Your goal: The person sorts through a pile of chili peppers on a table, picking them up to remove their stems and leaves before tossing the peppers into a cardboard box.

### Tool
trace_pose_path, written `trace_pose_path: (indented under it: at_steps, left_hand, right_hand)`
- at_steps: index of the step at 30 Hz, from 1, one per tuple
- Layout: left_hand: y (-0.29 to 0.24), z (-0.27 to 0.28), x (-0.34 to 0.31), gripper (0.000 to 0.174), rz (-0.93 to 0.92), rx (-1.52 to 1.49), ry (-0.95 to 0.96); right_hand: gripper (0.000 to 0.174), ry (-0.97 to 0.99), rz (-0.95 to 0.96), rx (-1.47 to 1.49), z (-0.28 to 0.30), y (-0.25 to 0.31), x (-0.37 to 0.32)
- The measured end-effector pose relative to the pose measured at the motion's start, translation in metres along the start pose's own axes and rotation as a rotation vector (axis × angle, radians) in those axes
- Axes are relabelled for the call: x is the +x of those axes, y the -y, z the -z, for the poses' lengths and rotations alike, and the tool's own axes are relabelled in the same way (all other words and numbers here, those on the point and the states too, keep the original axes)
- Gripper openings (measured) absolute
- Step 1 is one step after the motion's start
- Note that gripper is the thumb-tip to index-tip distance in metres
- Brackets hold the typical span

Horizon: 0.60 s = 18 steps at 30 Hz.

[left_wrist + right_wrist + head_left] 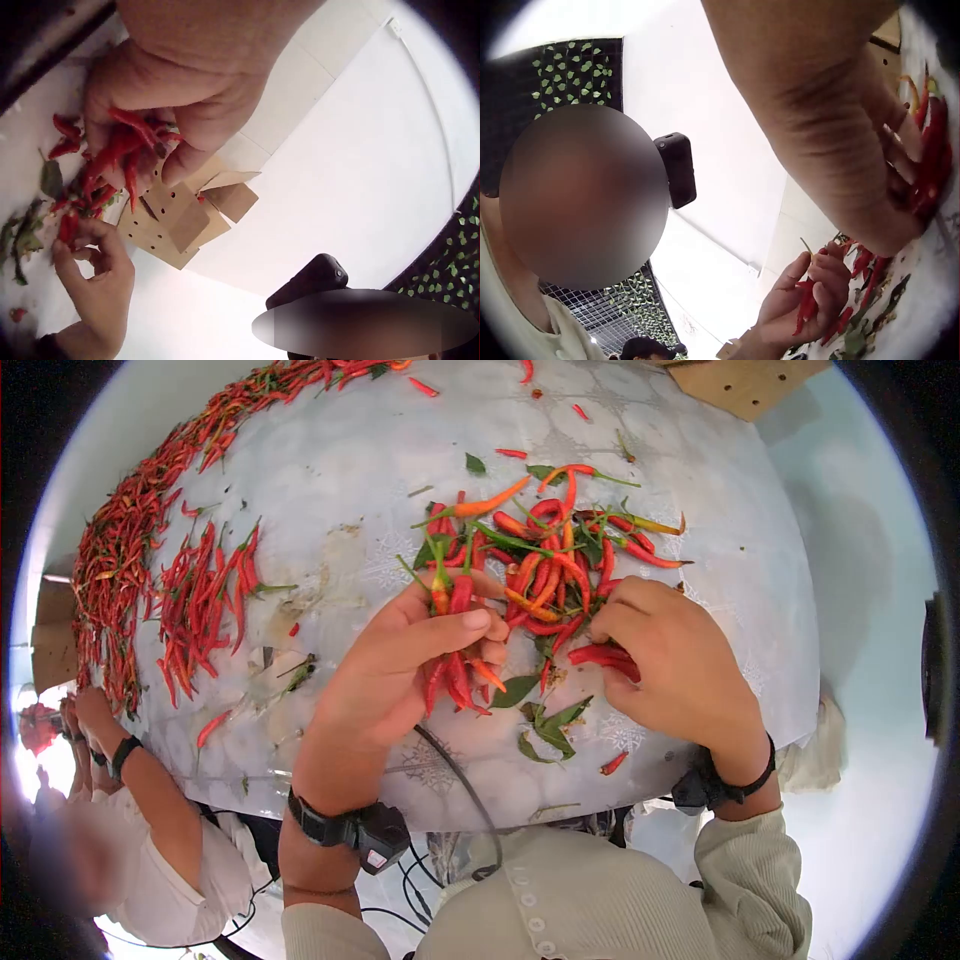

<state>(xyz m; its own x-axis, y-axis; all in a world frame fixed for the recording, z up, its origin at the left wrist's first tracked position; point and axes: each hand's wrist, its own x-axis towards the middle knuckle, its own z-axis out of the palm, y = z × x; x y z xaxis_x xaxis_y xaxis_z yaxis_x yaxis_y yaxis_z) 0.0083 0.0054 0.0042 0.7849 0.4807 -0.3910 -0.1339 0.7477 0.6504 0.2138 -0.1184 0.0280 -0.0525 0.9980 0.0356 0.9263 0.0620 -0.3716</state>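
My left hand (385,655) grips a small bunch of red chili peppers (461,595), thumb across them, stems up and tips hanging below. In the left wrist view the same chilies (124,150) show between fingers and thumb. Just right of it, my right hand (660,660) pinches red chilies (606,657) at the near right edge of a loose pile. That pile (545,575) mixes red and orange chilies with green leaves and lies on the pale patterned tablecloth. Below the pile, close between both hands, lie dark green leaves (555,728).
A long heap of red chilies (130,550) lines the table's left side, with a smaller bunch (205,600) beside it. Stray chilies and leaf scraps lie about. A cardboard box (745,385) stands at the far right. Another person (160,820) works at the left corner.
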Motion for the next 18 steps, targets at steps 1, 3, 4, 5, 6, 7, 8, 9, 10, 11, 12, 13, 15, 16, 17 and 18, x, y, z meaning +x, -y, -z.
trace_pose_path:
  at_steps: [1, 3, 4, 5, 6, 7, 8, 9, 10, 11, 12, 13, 15, 16, 17, 18]
  left_hand:
    - [0.000, 0.000, -0.001, 0.032, 0.002, -0.006, 0.003]
    - [0.000, 0.001, -0.001, 0.031, 0.006, -0.009, 0.005]
    - [0.000, 0.002, 0.000, 0.030, 0.005, -0.006, 0.006]
    - [0.000, 0.003, 0.001, 0.030, 0.002, -0.001, 0.009]
    - [0.000, 0.004, 0.001, 0.029, 0.023, -0.021, 0.023]
    - [-0.002, 0.001, 0.000, 0.029, 0.024, -0.014, 0.009]
    - [-0.002, -0.001, -0.001, 0.029, 0.025, -0.009, -0.006]
    - [-0.002, -0.003, -0.002, 0.029, 0.041, -0.013, -0.027]
    - [-0.003, -0.003, -0.003, 0.030, 0.052, 0.003, -0.021]
    - [-0.003, -0.002, -0.004, 0.030, 0.046, 0.006, -0.017]
    - [-0.003, -0.003, -0.004, 0.030, 0.040, 0.009, -0.011]
    - [-0.003, -0.003, -0.004, 0.030, 0.033, 0.013, -0.003]
    - [-0.005, -0.004, -0.005, 0.030, 0.024, 0.019, -0.001]
    - [-0.004, -0.005, -0.006, 0.030, 0.022, 0.020, -0.003]
    - [-0.003, -0.006, -0.006, 0.030, 0.031, 0.034, -0.016]
    - [-0.003, -0.006, -0.006, 0.030, 0.039, 0.052, -0.029]
  right_hand:
    - [0.025, -0.018, -0.015, 0.077, 0.000, 0.001, 0.001]
    - [0.025, -0.059, -0.044, 0.225, 0.003, 0.001, 0.002]
    - [0.023, -0.092, -0.059, 0.299, 0.005, 0.000, 0.004]
    - [0.022, -0.126, -0.072, 0.372, 0.007, 0.000, 0.006]
    - [0.020, -0.165, -0.080, 0.444, 0.009, -0.001, 0.008]
    - [0.019, -0.188, -0.142, 0.604, 0.007, -0.002, 0.010]
    - [0.019, -0.205, -0.201, 0.764, 0.001, -0.004, 0.010]
    - [0.018, -0.208, -0.273, 0.932, -0.004, -0.005, 0.010]
    - [0.019, -0.185, -0.276, 1.051, -0.005, -0.005, 0.011]
    - [0.020, -0.162, -0.279, 1.167, -0.005, -0.006, 0.013]
    - [0.021, -0.140, -0.281, 1.281, -0.004, -0.007, 0.014]
    - [0.022, -0.111, -0.309, 1.337, -0.003, -0.006, 0.015]
    - [0.025, -0.045, -0.371, 1.449, -0.001, 0.000, 0.017]
    - [0.025, -0.042, -0.391, 1.469, 0.000, 0.002, 0.016]
    - [0.025, -0.040, -0.407, 1.489, 0.001, 0.005, 0.016]
    - [0.025, -0.039, -0.420, 1.511, 0.000, 0.006, 0.017]
